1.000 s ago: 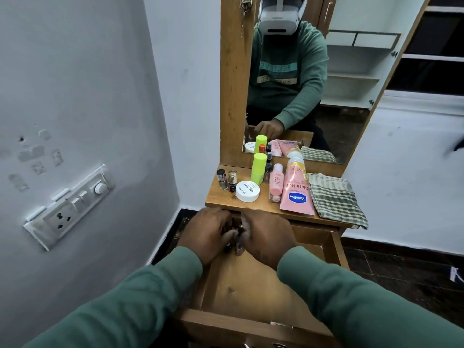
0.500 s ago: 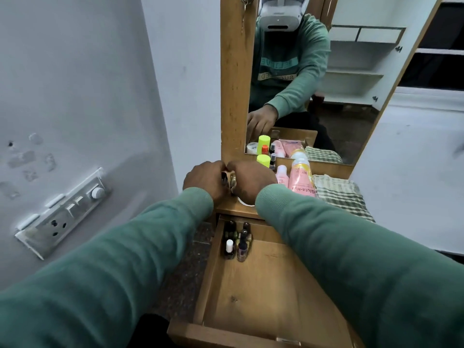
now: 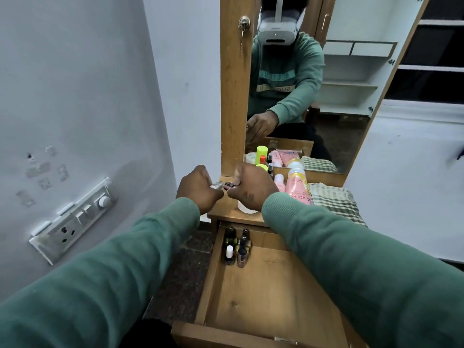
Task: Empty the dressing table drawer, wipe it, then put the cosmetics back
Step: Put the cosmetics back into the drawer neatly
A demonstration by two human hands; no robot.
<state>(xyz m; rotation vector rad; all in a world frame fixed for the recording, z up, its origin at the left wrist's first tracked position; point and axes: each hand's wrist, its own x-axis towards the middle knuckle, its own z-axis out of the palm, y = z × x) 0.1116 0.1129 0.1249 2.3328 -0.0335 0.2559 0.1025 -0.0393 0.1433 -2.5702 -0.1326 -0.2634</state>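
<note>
The wooden drawer [image 3: 271,297] stands pulled out below the dressing table top [image 3: 226,212]. Several small nail polish bottles [image 3: 237,246] stand in its far left corner. Above the table top's left end, my left hand [image 3: 198,188] holds a small clear bottle [image 3: 218,185]. Beside it, my right hand [image 3: 253,188] holds a small dark-capped bottle [image 3: 229,185]. Behind my hands on the top are a white jar [image 3: 244,208], a small pink bottle [image 3: 279,182] and a pink Vaseline tube [image 3: 298,187].
A folded green checked cloth [image 3: 331,199] lies on the right of the table top. The mirror [image 3: 313,84] rises behind it in a wooden frame. A wall with a switch panel [image 3: 75,219] is close on the left. Dark floor shows left of the drawer.
My hands left the drawer's far corner, leaving the small bottles standing there, and rose to the table top's left end. They now hold two small bottles lifted off the top.
</note>
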